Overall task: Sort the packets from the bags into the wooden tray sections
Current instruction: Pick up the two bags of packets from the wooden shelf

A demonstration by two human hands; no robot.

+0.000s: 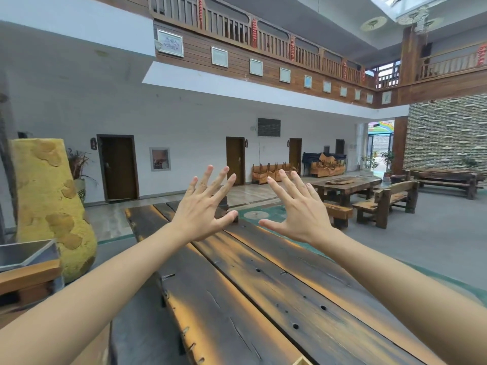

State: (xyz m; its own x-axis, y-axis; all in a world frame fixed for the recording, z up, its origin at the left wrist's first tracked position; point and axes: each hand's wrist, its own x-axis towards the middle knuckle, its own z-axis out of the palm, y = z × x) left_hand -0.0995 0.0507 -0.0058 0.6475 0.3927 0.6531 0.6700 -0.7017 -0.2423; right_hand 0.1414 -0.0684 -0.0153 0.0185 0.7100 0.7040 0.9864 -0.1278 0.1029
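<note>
Both arms stretch out over the long dark plank table (263, 285) — left hand (203, 206) and right hand (297, 209) raised with fingers fanned wide, backs to the camera, holding nothing (no packets, bags or tray visible from here).

Dark and amber wood, mottled yellow
Long dark-brown plank counter (263, 293) streaked orange; tall yellow textured vase (50, 204) patched ochre.

Single head view, wide-angle, facing forward along the surface (263, 285) into the hall; outstretched hands close, mid-frame.
</note>
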